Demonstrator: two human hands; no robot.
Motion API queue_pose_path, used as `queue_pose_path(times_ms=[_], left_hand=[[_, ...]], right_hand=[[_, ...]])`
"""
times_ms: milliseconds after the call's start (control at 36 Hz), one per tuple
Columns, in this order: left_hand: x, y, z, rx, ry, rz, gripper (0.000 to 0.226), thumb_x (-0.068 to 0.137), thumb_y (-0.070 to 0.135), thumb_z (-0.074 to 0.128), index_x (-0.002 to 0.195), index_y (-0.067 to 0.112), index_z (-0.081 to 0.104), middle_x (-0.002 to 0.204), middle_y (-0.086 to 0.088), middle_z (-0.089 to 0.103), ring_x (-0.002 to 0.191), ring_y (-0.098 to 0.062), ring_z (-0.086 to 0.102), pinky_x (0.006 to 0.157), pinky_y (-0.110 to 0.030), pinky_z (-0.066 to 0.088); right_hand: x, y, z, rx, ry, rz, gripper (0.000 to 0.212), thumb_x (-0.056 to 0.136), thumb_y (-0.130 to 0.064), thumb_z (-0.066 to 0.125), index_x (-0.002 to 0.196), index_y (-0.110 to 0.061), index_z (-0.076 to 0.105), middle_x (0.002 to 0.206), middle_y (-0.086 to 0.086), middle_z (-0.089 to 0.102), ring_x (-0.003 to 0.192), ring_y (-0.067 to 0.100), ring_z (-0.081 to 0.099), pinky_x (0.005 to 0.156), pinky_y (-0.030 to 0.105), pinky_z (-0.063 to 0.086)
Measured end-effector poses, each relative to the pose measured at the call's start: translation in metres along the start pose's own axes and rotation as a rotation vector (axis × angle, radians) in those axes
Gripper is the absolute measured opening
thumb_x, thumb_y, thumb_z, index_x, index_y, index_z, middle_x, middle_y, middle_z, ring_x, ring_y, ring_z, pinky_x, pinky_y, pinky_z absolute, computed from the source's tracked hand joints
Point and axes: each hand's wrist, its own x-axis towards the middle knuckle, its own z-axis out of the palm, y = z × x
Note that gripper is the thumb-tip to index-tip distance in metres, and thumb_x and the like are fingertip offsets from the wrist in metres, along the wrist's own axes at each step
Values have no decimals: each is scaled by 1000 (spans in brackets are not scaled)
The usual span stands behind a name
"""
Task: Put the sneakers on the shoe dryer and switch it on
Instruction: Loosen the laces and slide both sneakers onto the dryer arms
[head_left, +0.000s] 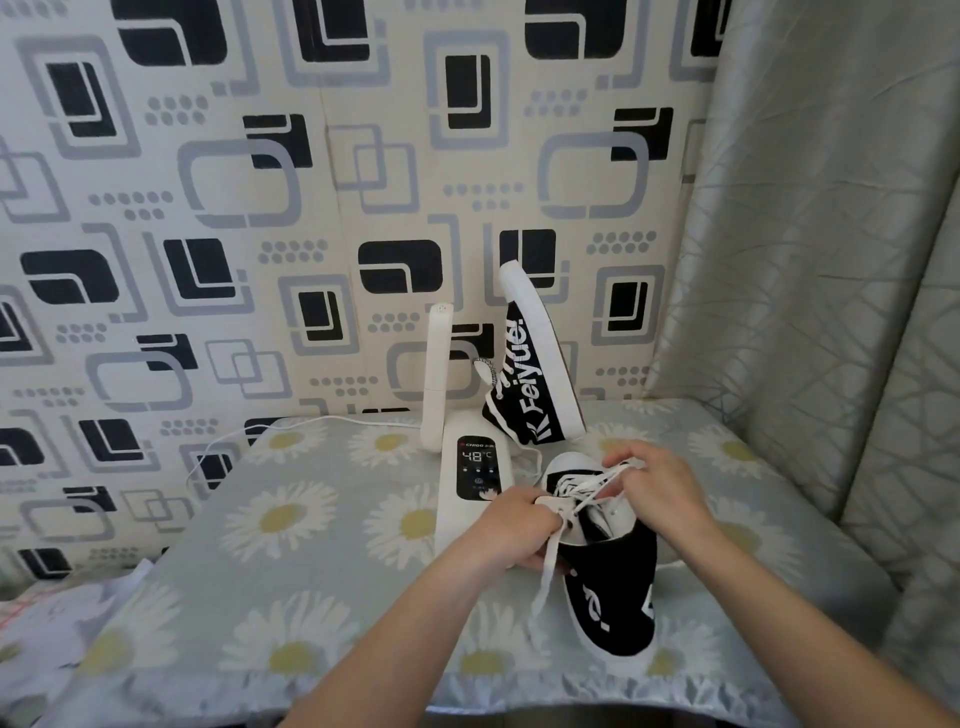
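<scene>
Sneakers first: one black Feiyue high-top (530, 374) already sits toe-up on the right arm of the white shoe dryer (470, 499), its white sole facing two o'clock. From my remote seat I see the second sneaker (613, 587) low at five o'clock of the dryer, toe pointing away from me, just beside the dryer's body and over the daisy-print tablecloth (291, 519). My left hand (511, 527) curls its fingers round the collar and tongue on the shoe's left side. My right hand (657, 480) pinches the white laces (582, 499) near the top eyelets; one loose lace end hangs down toward six o'clock. The dryer's left arm (438, 374) stands bare and upright at twelve o'clock. Its dark display panel (478, 467) reads 48 °C. A white power cord (249, 436) runs off toward nine o'clock. Patterned wallpaper (218, 208) fills the back, and a grey curtain (831, 260) hangs at three o'clock.
</scene>
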Motion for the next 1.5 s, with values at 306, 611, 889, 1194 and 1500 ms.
queue_pose_path(times_ms=[306,611,889,1194,1500], left_hand=[[-6,9,-2,32,18,76,26,92,12,52,116,21,52,106,-2,64,83,-15,67,69,-26,57],[-13,24,8,680,217,486,26,90,22,54,104,24,75,145,14,46,130,-12,48,107,-30,39],[6,34,18,1123,-83,118,46,89,27,43,131,15,57,151,-1,42,143,-19,34,109,-45,37],[-6,45,38,1595,-113,18,54,98,23,43,150,17,31,153,-1,31,136,-31,42,105,-56,35],[-2,45,25,1403,-111,8,28,89,17,41,110,13,59,108,-8,55,95,-28,52,79,-39,38]], right_hand=[[-7,-12,-27,-101,-332,-301,44,78,-14,69,112,-39,56,104,-12,63,89,11,62,78,25,49],[-33,-15,-25,-334,-163,-546,26,79,-14,60,85,-35,46,79,-10,65,72,10,59,62,25,45],[-32,-14,-16,-560,-284,-441,18,77,-27,54,90,-30,65,91,2,66,93,22,60,75,30,52],[-41,-24,-6,-869,-265,-530,33,82,-27,48,113,-38,54,102,-3,57,110,23,43,73,33,34],[-37,-9,-14,-598,-164,-388,32,85,-24,49,102,-43,69,105,0,58,104,21,59,81,28,47]])
